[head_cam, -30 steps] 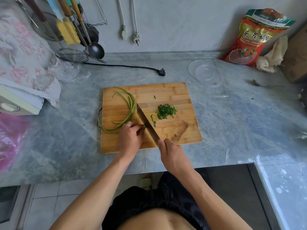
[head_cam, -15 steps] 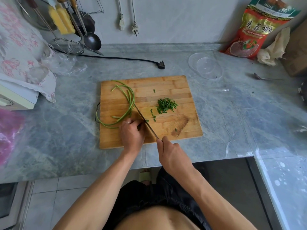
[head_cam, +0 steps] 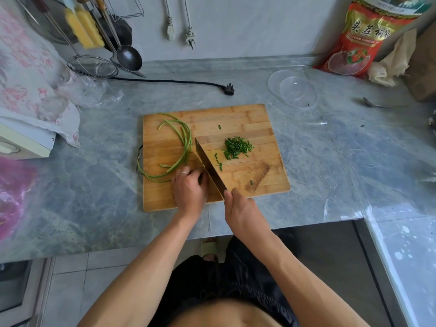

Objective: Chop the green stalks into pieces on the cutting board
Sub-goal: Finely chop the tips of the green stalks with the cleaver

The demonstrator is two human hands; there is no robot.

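Observation:
Long curved green stalks (head_cam: 182, 147) lie on the left half of the wooden cutting board (head_cam: 257, 185). My left hand (head_cam: 190, 190) curls over the near ends of the stalks and holds them against the board. In my right hand (head_cam: 240, 211) I grip the handle of a cleaver (head_cam: 208, 166), whose blade slants across the board right beside the left fingers. A pile of chopped green pieces (head_cam: 237, 147) sits to the right of the blade, with a few loose bits around it.
A clear plastic bowl (head_cam: 298, 92) and lid stand behind the board on the right, next to a red food bag (head_cam: 361, 41). A black power plug (head_cam: 228, 88) lies behind the board. Ladle and strainer (head_cam: 94, 67) lean at the back left. The counter edge runs just below the board.
The cleaver blade now shows its broad face tilted up, where half a second ago it stood edge-on in the stalks. My left hand stays on the stalks.

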